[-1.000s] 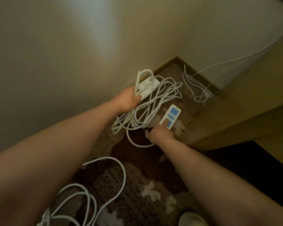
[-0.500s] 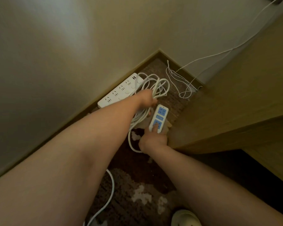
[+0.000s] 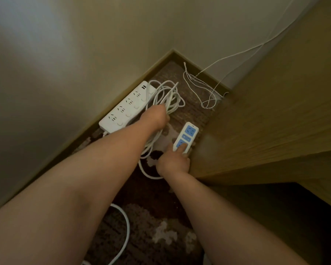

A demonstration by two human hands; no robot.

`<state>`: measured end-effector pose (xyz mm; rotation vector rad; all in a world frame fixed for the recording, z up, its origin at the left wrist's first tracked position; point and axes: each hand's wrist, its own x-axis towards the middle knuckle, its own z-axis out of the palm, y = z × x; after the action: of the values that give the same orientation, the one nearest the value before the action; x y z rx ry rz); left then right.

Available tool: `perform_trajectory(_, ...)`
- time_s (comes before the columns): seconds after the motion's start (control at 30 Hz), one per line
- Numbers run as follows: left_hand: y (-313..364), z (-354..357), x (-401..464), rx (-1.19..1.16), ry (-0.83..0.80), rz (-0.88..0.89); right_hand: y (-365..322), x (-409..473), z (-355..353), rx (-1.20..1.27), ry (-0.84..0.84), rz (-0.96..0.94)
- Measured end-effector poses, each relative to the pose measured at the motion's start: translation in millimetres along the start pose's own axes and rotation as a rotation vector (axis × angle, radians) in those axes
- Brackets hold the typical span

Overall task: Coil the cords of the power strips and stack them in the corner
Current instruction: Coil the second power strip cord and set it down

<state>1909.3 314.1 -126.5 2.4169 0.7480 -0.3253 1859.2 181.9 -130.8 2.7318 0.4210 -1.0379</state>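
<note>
Head view: the left hand closes its grip on the coil, which rests beside the long strip along the wall near the corner. The right hand holds the blue strip at its near end, thumb on top. Risk: once the coil is let go, its loops may spring apart; slack cord under the wrists may snag as the blue strip is stacked

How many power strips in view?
2. The long white power strip lies along the left wall's baseboard. The small blue-socket power strip lies beside the wooden cabinet, gripped at its near end by the right hand. More may sit out of view.
</note>
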Motion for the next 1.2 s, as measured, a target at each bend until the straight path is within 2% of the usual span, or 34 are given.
perform_trajectory(0.13,0,8,9,-0.007,-0.159,0.009,-2,0,-2,0.063,-0.008,0.021)
perform_trajectory(0.3,-23,23,14,-0.110,-0.035,0.005,-1,6,-2,0.172,-0.002,0.038)
perform_trajectory(0.47,-27,22,3,-0.170,-0.144,0.177,-1,2,-3,0.216,0.018,0.037)
perform_trajectory(0.63,-52,21,-27,0.082,-0.058,0.333,0,-2,-8,0.294,0.045,0.042)
perform_trajectory(0.77,-63,35,-59,0.047,0.114,0.386,0,-3,-6,0.321,0.068,0.045)
perform_trajectory(0.9,-81,55,-81,0.316,-0.018,0.383,0,-2,-3,0.303,0.085,0.051)
perform_trajectory(1.03,-86,55,-64,0.503,0.014,0.388,-1,3,-5,0.309,0.065,0.056)
perform_trajectory(1.2,-70,47,-39,0.667,-0.050,0.381,-4,10,-3,0.293,0.077,0.079)
